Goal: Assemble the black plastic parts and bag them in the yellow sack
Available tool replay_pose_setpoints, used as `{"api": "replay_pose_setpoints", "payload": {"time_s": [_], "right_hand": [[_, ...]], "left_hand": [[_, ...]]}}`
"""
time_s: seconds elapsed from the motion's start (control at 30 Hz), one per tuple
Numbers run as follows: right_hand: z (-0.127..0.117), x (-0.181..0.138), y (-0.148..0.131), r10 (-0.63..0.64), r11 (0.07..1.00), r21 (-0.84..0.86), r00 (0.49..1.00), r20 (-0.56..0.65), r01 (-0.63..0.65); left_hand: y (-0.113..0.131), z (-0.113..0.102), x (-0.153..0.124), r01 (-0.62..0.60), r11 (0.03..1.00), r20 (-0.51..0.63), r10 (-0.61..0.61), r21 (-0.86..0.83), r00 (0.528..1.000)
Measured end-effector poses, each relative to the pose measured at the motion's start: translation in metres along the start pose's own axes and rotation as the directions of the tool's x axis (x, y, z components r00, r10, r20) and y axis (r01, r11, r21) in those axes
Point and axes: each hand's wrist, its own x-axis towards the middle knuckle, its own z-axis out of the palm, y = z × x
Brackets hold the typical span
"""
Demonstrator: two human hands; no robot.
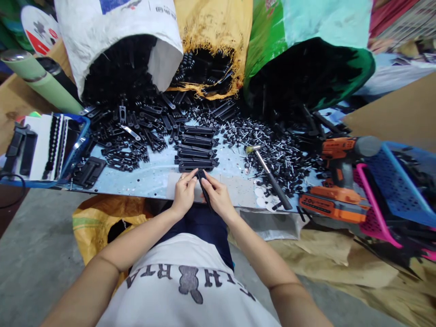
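Observation:
At the table's front edge, my right hand (216, 194) grips a long, narrow black plastic part (204, 187) between thumb and fingers, tilted with its rounded end up. My left hand (184, 193) is closed in a pinch, its fingertips right beside that upper end. Whatever lies in this pinch is too small to make out. Just beyond both hands is a stacked row of similar long black plastic parts (196, 152). A pale mat (236, 190) lies under and beside my hands.
A hammer (269, 175) lies right of my hands among many black-headed pins (272, 154). An orange cordless drill (337, 181) stands near baskets (405, 181). Loose black clips (136, 127) cover the left. Open sacks (214, 27) line the back; a blue bin (76, 150) stands far left.

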Motion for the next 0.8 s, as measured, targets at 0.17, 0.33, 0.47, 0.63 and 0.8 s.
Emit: {"api": "replay_pose_setpoints", "payload": {"time_s": [0.17, 0.33, 0.47, 0.63, 0.8], "right_hand": [[0.011, -0.014, -0.003, -0.408, 0.895, -0.244, 0.906, -0.114, 0.373], [0.013, -0.021, -0.004, -0.606, 0.763, -0.389, 0.782, -0.148, 0.517], [0.009, -0.019, -0.001, -0.635, 0.739, -0.402, 0.759, -0.148, 0.54], [0.009, -0.014, 0.004, -0.561, 0.786, -0.403, 0.815, -0.147, 0.469], [0.014, -0.013, 0.007, -0.518, 0.823, -0.379, 0.834, -0.19, 0.424]], "left_hand": [[0.012, -0.006, -0.014, -0.255, 0.964, -0.069, 0.261, 0.079, 0.963], [0.018, -0.013, -0.013, -0.411, 0.907, -0.019, 0.414, 0.094, 0.91], [0.02, -0.017, -0.006, -0.446, 0.891, 0.038, 0.444, 0.087, 0.895], [0.015, -0.019, 0.001, -0.406, 0.911, 0.095, 0.399, 0.074, 0.912], [0.014, -0.02, 0.011, -0.384, 0.922, 0.147, 0.374, 0.046, 0.916]]}}
